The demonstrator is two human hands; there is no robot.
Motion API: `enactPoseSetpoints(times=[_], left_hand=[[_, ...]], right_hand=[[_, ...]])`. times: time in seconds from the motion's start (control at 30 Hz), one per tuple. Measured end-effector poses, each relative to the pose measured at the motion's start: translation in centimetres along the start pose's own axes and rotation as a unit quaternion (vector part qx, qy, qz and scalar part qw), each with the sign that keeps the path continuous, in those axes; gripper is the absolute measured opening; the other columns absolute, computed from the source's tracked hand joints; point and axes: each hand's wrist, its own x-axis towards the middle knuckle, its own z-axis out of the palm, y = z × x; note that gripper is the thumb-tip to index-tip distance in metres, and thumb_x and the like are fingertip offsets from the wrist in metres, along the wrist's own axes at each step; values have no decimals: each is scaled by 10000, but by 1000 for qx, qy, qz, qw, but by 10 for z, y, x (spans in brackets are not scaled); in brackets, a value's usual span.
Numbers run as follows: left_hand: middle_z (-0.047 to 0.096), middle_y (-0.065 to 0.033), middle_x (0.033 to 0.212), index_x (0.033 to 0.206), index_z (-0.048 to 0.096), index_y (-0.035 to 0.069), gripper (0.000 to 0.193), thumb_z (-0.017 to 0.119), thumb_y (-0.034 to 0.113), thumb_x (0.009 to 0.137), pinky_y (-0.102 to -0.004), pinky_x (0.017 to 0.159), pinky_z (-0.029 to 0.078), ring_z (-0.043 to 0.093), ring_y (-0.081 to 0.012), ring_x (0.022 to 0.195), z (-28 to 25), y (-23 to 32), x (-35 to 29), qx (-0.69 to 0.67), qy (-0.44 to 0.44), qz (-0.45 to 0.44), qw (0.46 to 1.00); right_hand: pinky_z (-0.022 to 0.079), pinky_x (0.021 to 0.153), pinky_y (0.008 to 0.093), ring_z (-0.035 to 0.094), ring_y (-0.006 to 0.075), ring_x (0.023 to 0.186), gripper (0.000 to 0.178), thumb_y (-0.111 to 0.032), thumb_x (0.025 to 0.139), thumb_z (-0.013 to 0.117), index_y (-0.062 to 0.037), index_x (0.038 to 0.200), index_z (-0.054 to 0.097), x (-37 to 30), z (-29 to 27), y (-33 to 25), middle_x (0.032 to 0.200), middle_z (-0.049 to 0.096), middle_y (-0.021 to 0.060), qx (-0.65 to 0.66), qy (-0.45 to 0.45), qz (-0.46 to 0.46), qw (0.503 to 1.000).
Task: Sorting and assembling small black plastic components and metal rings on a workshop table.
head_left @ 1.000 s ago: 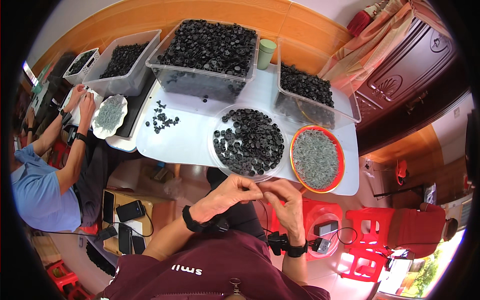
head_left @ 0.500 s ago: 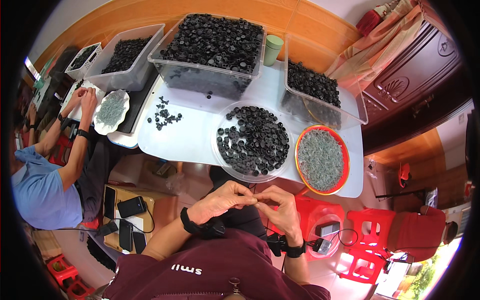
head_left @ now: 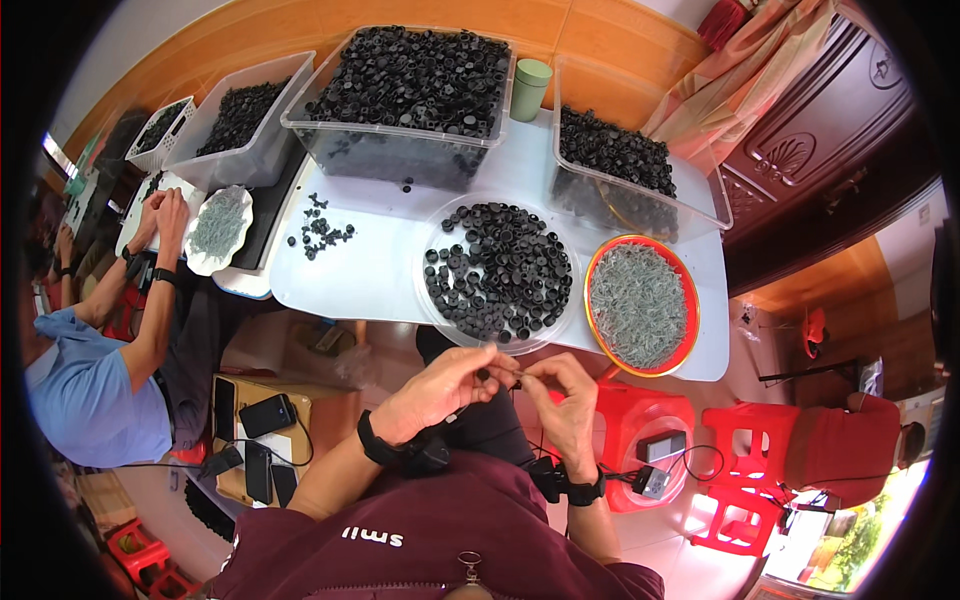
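Observation:
My left hand (head_left: 445,385) and my right hand (head_left: 560,392) meet fingertip to fingertip just below the table edge. The left fingers pinch a small black cap (head_left: 484,375). The right fingers hold a thin grey pin against it. Just beyond my hands a clear round tray (head_left: 432,298) holds many black caps (head_left: 500,270). To its right stands an orange-rimmed bowl (head_left: 598,350) full of grey pins (head_left: 638,303).
Clear bins of black caps (head_left: 410,70) line the back of the white table (head_left: 370,270), with a green cup (head_left: 530,88). A loose cluster of caps (head_left: 320,232) lies at the left. Another person in blue (head_left: 90,380) works at the left. Red stools (head_left: 740,450) stand lower right.
My hands stayed together below the tray, shifting slightly as the fingers work the small part. The view tilted a little.

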Motion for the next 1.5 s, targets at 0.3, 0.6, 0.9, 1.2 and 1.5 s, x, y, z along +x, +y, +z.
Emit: enactPoseSetpoints(times=[0.3,0.6,0.9,1.2,1.5], left_hand=[[546,-179,1143,1165,477,-115,385,378,177,935,-314,909,435,546,-211,1042,4,7,-2,-85,-61,72,992],[552,-160,1115,1142,481,-131,325,360,36,892,-295,931,458,566,-197,1034,12,11,-8,-27,-9,61,998],[556,-141,1110,1153,485,-104,316,362,39,900,-279,926,465,575,-181,1027,13,9,-7,18,13,64,998],[552,-110,1123,1157,490,-75,288,395,55,918,-282,945,447,558,-157,1049,17,8,-9,40,15,73,996],[564,-70,1111,1162,510,-22,274,452,92,920,-256,909,456,558,-114,1026,20,9,-12,61,25,72,995]], right_hand=[[477,545,230,600,136,650,114,74,729,637,12,823,619,3,11,-30,793,589,78,-44,-5,-36,998],[476,491,234,613,147,626,92,51,737,637,-8,807,624,3,19,-31,771,589,73,-93,0,-58,994],[494,504,263,620,182,606,67,16,745,642,-11,799,613,3,20,-26,747,578,79,-132,-5,-59,990],[471,490,272,601,177,575,79,12,734,649,-21,793,608,3,20,-28,740,579,73,-136,3,-69,988],[453,486,321,584,225,572,93,2,728,642,-41,800,603,0,20,-30,736,558,75,-195,-11,-89,977]])
